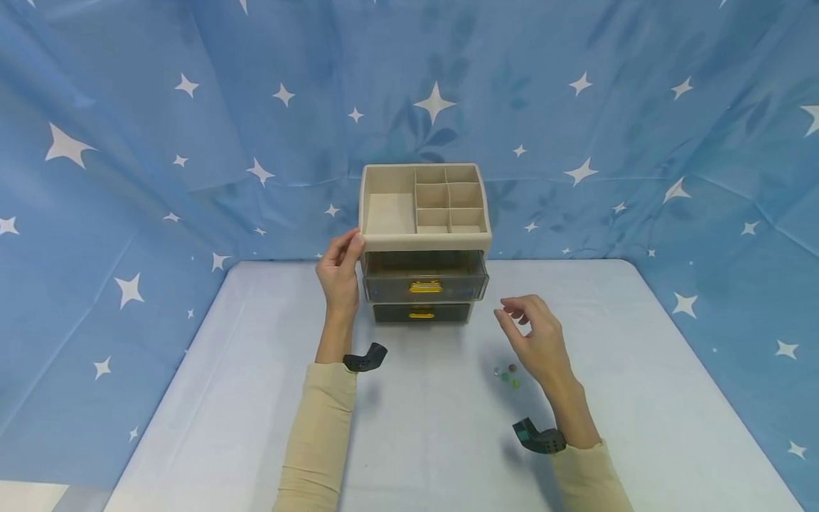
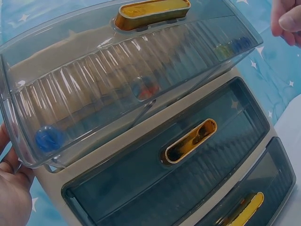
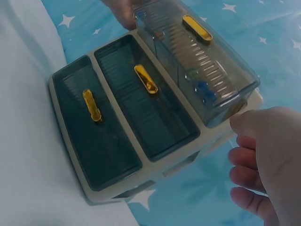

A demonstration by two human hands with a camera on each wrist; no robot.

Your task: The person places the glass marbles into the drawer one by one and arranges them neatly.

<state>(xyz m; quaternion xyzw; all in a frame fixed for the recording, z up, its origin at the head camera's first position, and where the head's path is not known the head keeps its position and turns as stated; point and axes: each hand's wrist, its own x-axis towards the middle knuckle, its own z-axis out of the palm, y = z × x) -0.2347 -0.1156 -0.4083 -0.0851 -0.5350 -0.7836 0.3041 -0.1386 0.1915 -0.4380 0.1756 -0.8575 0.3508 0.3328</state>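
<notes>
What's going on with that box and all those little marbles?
A person's left hand touches the side of a box whose top drawer is pulled out with marbles inside. The right hand hovers to the box's right, seemingly empty. Four more marbles lie on the table, and the lower drawers look shut.

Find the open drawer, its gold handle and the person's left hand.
Open drawer (image 1: 390, 289): head view, on its clear front panel.
Gold handle (image 2: 153, 13): left wrist view, on its middle.
Left hand (image 1: 339, 274): head view, on its middle.
</notes>
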